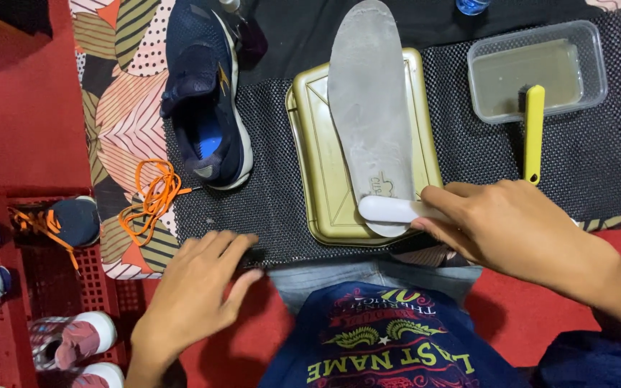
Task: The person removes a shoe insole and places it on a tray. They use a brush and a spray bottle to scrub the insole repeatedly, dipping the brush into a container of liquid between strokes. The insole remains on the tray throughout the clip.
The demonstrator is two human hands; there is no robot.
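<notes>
We see a long grey insole, worn and chalky, with a faint mark near its heel. It lies lengthwise on a gold tray, toe pointing away from us and past the tray's far rim. Our right hand is closed around a white brush, which lies across the insole's heel at the tray's near edge. Our left hand rests flat, fingers loosely spread, on the near edge of the black mat, well left of the tray and holding nothing.

Left of the tray a navy shoe stands on the mat, with orange laces just beside it on the patterned cloth. To the right a clear tub holds murky water, a yellow brush leaning on its rim. More shoes sit in a red crate at far left.
</notes>
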